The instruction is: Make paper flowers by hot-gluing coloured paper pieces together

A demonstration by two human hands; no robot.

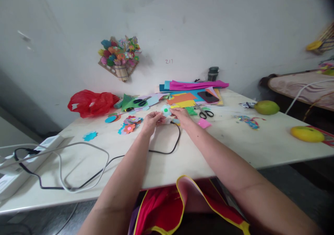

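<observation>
A pale blue paper flower [165, 107] with a green round centre is held up over the middle of the table. My left hand [153, 122] pinches its left side, fingers closed. From the right, my right hand [180, 115] has its fingertips together at the flower's other edge. Just below, a black cord [179, 137] runs to a pale object [169, 120] partly hidden by the hands; its kind is unclear. To the left lies a pile of layered paper flowers [129, 125], and a blue paper flower [90, 136] lies apart from it.
Black-handled scissors [206, 114] lie right of my hands, another pair of scissors [141, 101] behind left. Coloured sheets [182, 98] and a phone [208, 96] are at the back. A red plastic bag [92, 103], power strip [28, 165] and mangoes [266, 107] stand around.
</observation>
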